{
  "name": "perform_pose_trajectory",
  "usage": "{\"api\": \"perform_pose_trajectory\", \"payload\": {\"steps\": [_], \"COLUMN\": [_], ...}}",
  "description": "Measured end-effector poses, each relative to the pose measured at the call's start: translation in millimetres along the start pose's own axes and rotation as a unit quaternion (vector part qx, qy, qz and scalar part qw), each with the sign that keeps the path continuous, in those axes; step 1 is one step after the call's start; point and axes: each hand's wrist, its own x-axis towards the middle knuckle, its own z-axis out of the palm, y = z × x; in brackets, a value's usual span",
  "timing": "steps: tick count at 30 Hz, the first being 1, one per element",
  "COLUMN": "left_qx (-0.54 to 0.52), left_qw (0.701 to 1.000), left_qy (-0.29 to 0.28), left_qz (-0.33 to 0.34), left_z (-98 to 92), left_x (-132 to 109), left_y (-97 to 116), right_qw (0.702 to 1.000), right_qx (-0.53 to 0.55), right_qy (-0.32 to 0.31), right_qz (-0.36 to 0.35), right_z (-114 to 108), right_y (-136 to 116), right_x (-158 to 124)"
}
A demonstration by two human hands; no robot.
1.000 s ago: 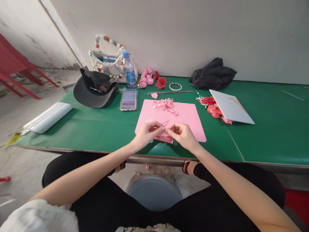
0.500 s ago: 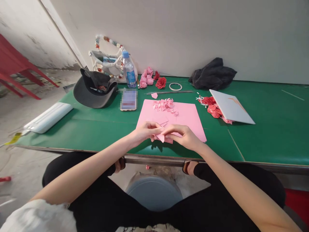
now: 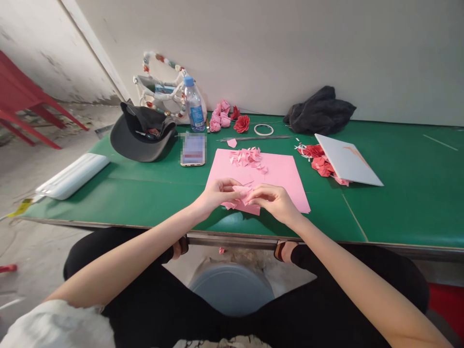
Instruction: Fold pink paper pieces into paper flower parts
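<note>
Between my two hands is a small folded pink paper piece (image 3: 242,190), held over the front part of a pink paper sheet (image 3: 282,179). My left hand (image 3: 222,192) pinches the piece from the left, thumb on top. From the right, my right hand (image 3: 270,197) grips its edge between thumb and fingers. A pile of folded pink pieces (image 3: 247,157) lies on the sheet behind my hands. More pink paper lies under my hands, partly hidden by them.
On the green table (image 3: 406,208) are a cap (image 3: 145,135), phone (image 3: 193,150), water bottle (image 3: 195,108), tape ring (image 3: 263,129), thin wires (image 3: 261,139), red paper flowers (image 3: 241,124), black cloth (image 3: 321,111) and a white board (image 3: 348,159) leaning over red flowers.
The pink piece has been turned and raised slightly; its point no longer hangs down toward me. My left hand has moved up a little, and my right fingers have shifted slightly right.
</note>
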Motion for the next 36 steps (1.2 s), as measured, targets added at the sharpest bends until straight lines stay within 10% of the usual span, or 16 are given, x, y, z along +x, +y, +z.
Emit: {"api": "perform_pose_trajectory", "payload": {"steps": [10, 36], "left_qx": [0.011, 0.037], "left_qw": [0.999, 0.999], "left_qy": [0.007, -0.006], "left_qz": [0.041, 0.037], "left_z": [0.9, 5.0], "left_x": [-1, 1], "left_y": [3, -9], "right_qw": [0.99, 0.99], "right_qx": [0.075, 0.077], "right_qy": [0.045, 0.045], "right_qz": [0.113, 0.108], "right_z": [2, 6], "right_y": [-1, 3], "right_x": [1, 1]}}
